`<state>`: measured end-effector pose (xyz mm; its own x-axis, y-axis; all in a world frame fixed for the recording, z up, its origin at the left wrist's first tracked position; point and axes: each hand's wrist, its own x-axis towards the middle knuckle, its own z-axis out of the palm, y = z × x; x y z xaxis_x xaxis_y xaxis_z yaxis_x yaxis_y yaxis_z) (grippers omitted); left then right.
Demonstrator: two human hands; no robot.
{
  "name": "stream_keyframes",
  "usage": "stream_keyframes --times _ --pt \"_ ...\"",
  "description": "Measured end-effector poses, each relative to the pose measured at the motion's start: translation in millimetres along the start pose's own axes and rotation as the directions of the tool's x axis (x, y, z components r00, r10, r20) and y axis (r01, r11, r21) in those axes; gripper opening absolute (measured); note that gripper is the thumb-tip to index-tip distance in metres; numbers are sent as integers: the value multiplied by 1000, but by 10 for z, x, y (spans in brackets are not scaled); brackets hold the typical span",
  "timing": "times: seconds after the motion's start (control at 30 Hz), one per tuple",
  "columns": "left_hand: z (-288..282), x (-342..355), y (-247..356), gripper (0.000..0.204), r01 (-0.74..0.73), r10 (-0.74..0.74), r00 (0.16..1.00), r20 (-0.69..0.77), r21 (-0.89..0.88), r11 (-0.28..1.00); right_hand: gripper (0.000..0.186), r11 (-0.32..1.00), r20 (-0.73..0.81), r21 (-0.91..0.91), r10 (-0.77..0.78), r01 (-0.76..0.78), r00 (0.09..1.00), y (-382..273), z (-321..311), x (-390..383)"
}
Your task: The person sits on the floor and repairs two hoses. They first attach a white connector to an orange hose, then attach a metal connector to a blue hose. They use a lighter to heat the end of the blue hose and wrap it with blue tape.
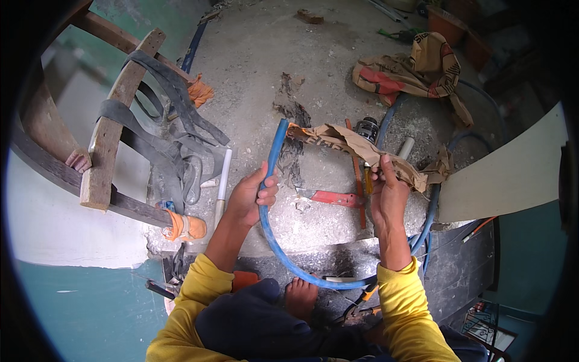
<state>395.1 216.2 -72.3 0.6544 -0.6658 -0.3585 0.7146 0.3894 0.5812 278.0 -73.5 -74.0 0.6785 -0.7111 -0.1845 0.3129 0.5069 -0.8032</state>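
My left hand (252, 196) is closed around a blue hose (276, 145), a little below its upper end, which points up and away from me. From there the hose bends down in a loop in front of me, passes by my right forearm and runs up the right side. A crumpled strip of brown paper (344, 137) is pinched between the thumb and fingers of my right hand (388, 196). The strip's far left end reaches the hose tip; whether it is fixed there I cannot tell. A red-handled knife (335, 198) lies on the concrete between my hands.
Near the right hand stand a dark can (367, 128) and a thin orange-brown strip (356, 181). Pliers (359, 304) lie by my feet. White pipe (224, 175), grey cloth straps (181, 130) and a wooden frame (111, 133) are left. A paper sack (416, 69) lies far right.
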Motion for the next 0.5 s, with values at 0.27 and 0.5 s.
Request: stream_keyframes --times 0.27,0.5 --pt "-28 8 10 31 4 -3 1000 31 -28 1000 16 1000 36 -27 -2 3 999 -39 44 -86" --pt "-14 -10 24 34 -5 5 1000 -4 1 1000 20 1000 56 -20 -7 8 998 -57 18 -66"
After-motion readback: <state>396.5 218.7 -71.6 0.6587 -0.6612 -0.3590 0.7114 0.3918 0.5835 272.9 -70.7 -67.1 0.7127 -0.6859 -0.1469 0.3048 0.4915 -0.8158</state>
